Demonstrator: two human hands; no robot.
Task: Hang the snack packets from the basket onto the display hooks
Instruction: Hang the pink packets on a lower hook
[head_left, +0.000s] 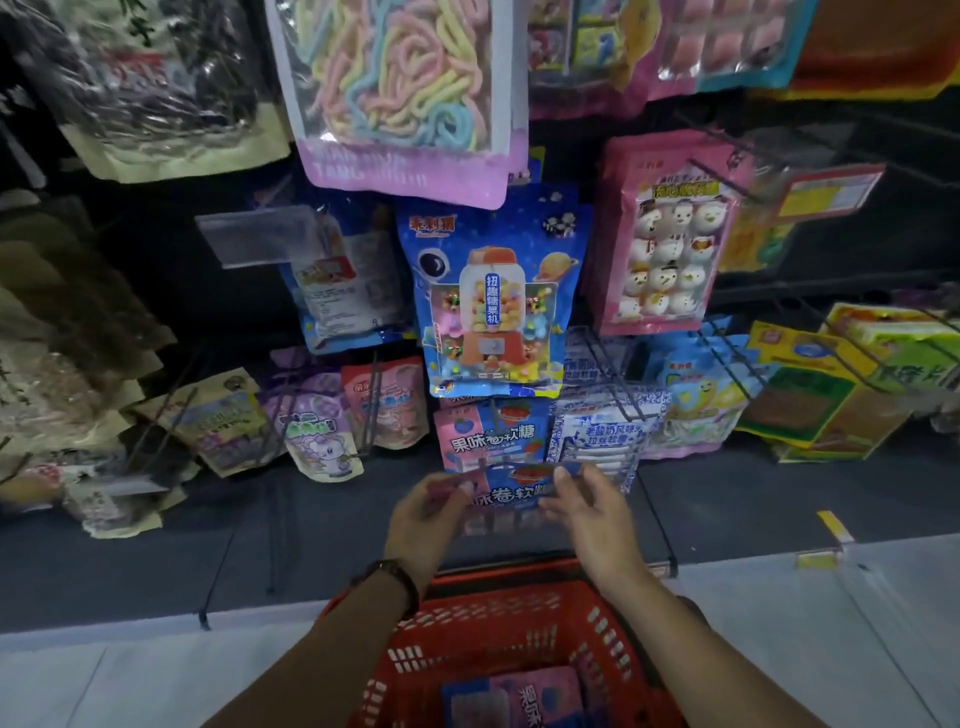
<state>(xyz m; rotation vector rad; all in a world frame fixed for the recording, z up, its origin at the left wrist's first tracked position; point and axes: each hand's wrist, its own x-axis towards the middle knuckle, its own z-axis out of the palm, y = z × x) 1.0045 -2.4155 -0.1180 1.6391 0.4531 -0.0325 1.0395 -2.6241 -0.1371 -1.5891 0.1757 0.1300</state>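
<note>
Dark rack (857, 124), snack packets (493, 291) hung on wire hooks (719, 179), red basket (519, 613) seemingly on pale floor (831, 623)

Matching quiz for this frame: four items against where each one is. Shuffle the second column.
1. pink-and-blue packet
2. red basket
3. snowman packet
4. gumball-machine packet

a. hangs mid-rack, above the hands
b. below the forearms, bottom of view
c. pinched by left hand and right hand
d. hangs on the rack, right of the blue one

Pairs: 1-c, 2-b, 3-d, 4-a
</note>
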